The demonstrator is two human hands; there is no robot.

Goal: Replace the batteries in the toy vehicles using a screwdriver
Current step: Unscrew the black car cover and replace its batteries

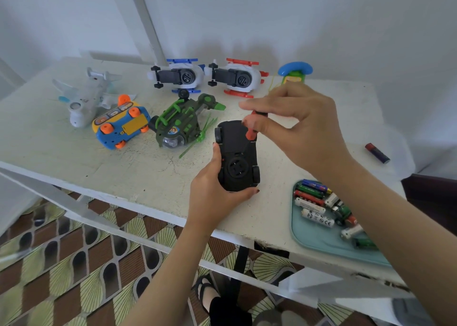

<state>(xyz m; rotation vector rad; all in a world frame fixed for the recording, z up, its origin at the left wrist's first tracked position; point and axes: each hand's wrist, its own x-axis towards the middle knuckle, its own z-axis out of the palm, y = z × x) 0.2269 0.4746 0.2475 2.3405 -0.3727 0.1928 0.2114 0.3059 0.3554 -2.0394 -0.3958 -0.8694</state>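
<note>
A black toy car [237, 156] lies upside down on the white table [138, 167]. My left hand [217, 189] grips its near end, thumb on the left side and fingers under the front. My right hand [294, 125] pinches a red-and-black screwdriver [252, 127] by its handle, held upright over the car's far end. The tip is hidden against the underside. A teal tray [321, 244] at the right front holds several batteries [319, 209]. One purple-and-red battery [377, 153] lies loose at the far right.
Other toys lie behind: a white plane [85, 98], a blue-and-yellow car [121, 125], a green helicopter [180, 125], a blue-trimmed vehicle [178, 77], a red-trimmed vehicle [237, 78] and a blue-and-green toy phone [295, 74]. The table's front edge runs just below my left wrist.
</note>
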